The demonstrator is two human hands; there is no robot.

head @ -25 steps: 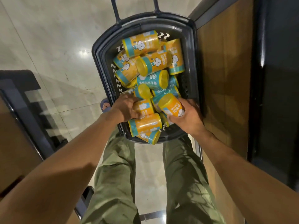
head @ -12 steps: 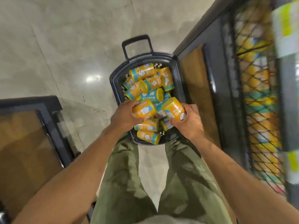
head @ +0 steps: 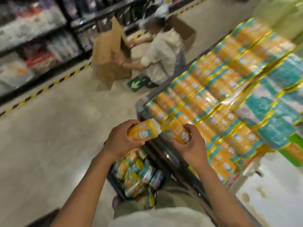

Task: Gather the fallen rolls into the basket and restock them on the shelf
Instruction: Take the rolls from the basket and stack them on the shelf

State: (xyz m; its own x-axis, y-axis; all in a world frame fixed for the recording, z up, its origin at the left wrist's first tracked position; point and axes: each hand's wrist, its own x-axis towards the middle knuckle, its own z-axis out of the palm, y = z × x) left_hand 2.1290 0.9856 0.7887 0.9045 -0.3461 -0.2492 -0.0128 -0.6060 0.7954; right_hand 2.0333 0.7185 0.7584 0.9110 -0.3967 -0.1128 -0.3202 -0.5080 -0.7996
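Head view, whole frame motion-blurred.

Far left: store racking [head: 32, 38] holds packaged goods, labels unreadable. Hazard tape [head: 49, 86], yellow and black, runs diagonally over the pale floor [head: 49, 136] at the foot of the racking.

Centre background: an open cardboard box [head: 109, 63] stands on the floor. A second person [head: 162, 53] crouches just beside it, one arm reaching toward the box. A green arrow sign [head: 136, 83] lies on the floor near them.

Left hand [head: 121, 141]: fingers and thumb are curled round a left yellow roll [head: 142, 132], which is held roughly level with its pale end pointing right.

Below the hands: a dark basket [head: 113, 179] sits on the floor in front of the wearer's legs. It is filled with jumbled rolls [head: 137, 171], yellow and teal, lying at mixed angles.

Right hand [head: 191, 145]: it grips a right yellow roll [head: 177, 132], tilted, with the printed face toward the camera. The ends of the two held rolls are very close; contact cannot be told. The hands are apart, each clamped on its own roll, just in front of the shelf's near corner.

Right: the shelf [head: 141, 110] has a dark frame and carries stocked rolls [head: 213, 95], yellow with teal bands, in tight rows and several tiers. Teal packs [head: 270, 112] sit further right on the same shelf.
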